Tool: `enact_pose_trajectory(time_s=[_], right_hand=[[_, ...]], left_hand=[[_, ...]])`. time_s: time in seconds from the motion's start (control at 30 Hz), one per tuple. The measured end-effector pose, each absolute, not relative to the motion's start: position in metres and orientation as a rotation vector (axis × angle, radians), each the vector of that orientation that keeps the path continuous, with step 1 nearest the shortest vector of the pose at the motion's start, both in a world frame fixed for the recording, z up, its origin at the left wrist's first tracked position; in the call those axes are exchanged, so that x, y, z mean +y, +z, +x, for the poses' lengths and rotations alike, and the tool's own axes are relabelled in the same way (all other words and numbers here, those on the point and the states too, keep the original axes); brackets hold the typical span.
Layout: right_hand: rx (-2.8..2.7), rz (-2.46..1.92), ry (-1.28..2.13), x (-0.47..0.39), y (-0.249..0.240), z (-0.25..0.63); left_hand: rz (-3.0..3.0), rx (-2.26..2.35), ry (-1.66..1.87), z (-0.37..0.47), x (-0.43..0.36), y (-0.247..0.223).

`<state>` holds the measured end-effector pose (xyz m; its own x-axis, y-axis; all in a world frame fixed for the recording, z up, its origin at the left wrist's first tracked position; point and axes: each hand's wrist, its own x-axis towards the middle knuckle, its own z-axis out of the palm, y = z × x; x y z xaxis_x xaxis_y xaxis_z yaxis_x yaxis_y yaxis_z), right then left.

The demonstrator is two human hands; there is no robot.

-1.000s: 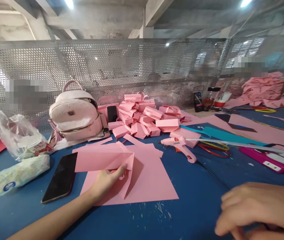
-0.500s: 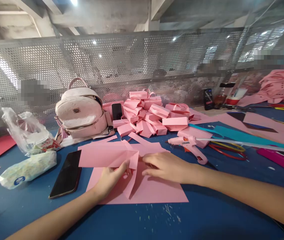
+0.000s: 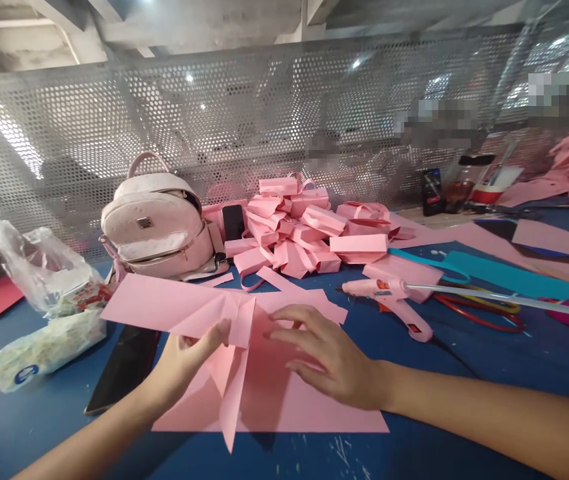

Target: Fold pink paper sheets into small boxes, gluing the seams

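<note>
My left hand [image 3: 187,360] pinches a folded piece of pink paper [image 3: 174,307], thumb on top near its creased corner. One long flap of the paper reaches left over a black phone [image 3: 121,370], and another points down toward me. To the right, my right hand [image 3: 329,360] hovers with fingers apart and nothing in them. Beneath both lies a flat pink sheet [image 3: 304,413] on the blue table. A pink glue gun [image 3: 389,300] with a long clear stick in its back rests beyond my right hand.
A heap of folded pink paper boxes [image 3: 297,230] stands at the back, beside a pale pink backpack [image 3: 157,220]. At left lie a tissue pack [image 3: 47,347] and a clear plastic bag [image 3: 39,267]. Teal strips [image 3: 514,273] are at right, before a perforated metal screen [image 3: 244,120].
My left hand has drawn the folded paper to the left and tilted it, its flap now over the phone. My right hand has come away from the paper and its fingers have spread.
</note>
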<state>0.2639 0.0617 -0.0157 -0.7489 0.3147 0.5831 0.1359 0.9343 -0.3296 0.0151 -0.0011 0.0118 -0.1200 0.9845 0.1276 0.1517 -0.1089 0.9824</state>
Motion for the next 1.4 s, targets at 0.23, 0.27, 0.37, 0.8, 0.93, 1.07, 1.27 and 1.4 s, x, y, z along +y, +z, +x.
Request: enact_pose_trajectory(time_s=[0.23, 0.27, 0.37, 0.8, 0.93, 1.07, 1.27, 1.4], right_hand=[[-2.473, -0.271, -0.063, 0.055, -0.019, 0.265], [-2.47, -0.26, -0.078, 0.055, -0.019, 0.265], [-2.461, -0.242, -0.093, 0.054, -0.019, 0.265], [-2.419, -0.186, -0.098, 0.052, -0.016, 0.264], [-2.41, -0.17, -0.099, 0.052, -0.017, 0.264], [-2.421, -0.179, -0.082, 0.051, -0.017, 0.264], [-2.426, -0.154, -0.092, 0.05, -0.015, 0.265], [-2.436, -0.13, -0.121, 0.048, -0.013, 0.264]], left_hand=[[1.242, 1.367, 1.342, 0.025, -0.01, 0.018], [1.239, 1.354, 1.329, 0.027, -0.011, 0.018], [1.231, 1.291, 1.321, 0.031, -0.012, 0.021], [1.196, 1.204, 1.307, 0.036, -0.013, 0.025], [1.207, 1.207, 1.268, 0.036, -0.012, 0.025], [1.175, 1.219, 1.301, 0.039, -0.014, 0.026], [1.169, 1.285, 1.26, 0.045, -0.019, 0.028], [1.184, 1.388, 1.144, 0.045, -0.023, 0.027]])
